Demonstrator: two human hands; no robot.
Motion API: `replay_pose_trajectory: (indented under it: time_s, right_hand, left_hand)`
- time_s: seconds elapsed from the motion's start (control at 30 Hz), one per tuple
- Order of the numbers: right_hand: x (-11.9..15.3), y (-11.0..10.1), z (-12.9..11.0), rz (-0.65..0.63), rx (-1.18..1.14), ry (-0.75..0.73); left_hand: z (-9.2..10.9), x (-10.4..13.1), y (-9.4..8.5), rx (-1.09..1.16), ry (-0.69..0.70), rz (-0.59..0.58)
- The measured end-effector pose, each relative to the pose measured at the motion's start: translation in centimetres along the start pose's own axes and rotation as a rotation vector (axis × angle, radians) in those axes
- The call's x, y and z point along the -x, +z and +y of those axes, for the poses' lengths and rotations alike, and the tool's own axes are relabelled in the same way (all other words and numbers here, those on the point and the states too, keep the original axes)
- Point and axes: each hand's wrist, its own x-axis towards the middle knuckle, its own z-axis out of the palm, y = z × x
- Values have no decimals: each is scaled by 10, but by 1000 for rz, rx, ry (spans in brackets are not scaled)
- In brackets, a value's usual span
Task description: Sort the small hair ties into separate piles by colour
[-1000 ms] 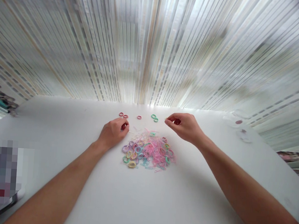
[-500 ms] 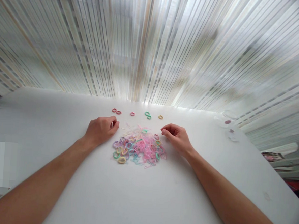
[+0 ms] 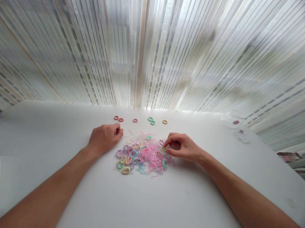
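Observation:
A loose pile of pastel hair ties and small thin elastic bands (image 3: 146, 156) lies on the white table (image 3: 147, 203). My right hand (image 3: 183, 146) is at the pile's right edge, with thumb and forefinger closed around a green-and-yellow hair tie (image 3: 163, 149). On the other side, my left hand (image 3: 106, 137) rests on the table just left of the pile. Its fingers are curled into a loose fist, and no object shows in it.
Behind the pile runs a row of single hair ties: two red ones (image 3: 118, 118), a pink one (image 3: 135, 120), two green ones (image 3: 151, 120) and a yellow one (image 3: 164, 122). Clear plastic pieces (image 3: 241, 136) lie at the far right. A striped curtain (image 3: 145, 58) hangs behind the table.
My right hand has moved down to the pile's right edge and its fingertips have come onto the green-and-yellow hair tie. My left hand stays beside the pile. The view has tilted slightly.

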Motion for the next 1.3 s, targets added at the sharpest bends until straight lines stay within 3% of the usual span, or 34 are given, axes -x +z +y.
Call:
replay_pose_trajectory:
  time_s: [0.33, 1.0, 1.3]
  right_hand:
    - [0, 0, 1, -9, -4, 4]
    - [-1, 3, 1, -29, 3, 60]
    - [-5, -5, 4, 87, -274, 165]
  left_hand:
    - [1, 9, 0, 29, 23, 29]
    - [0, 2, 0, 24, 30, -7]
    - [0, 0, 2, 27, 20, -2]
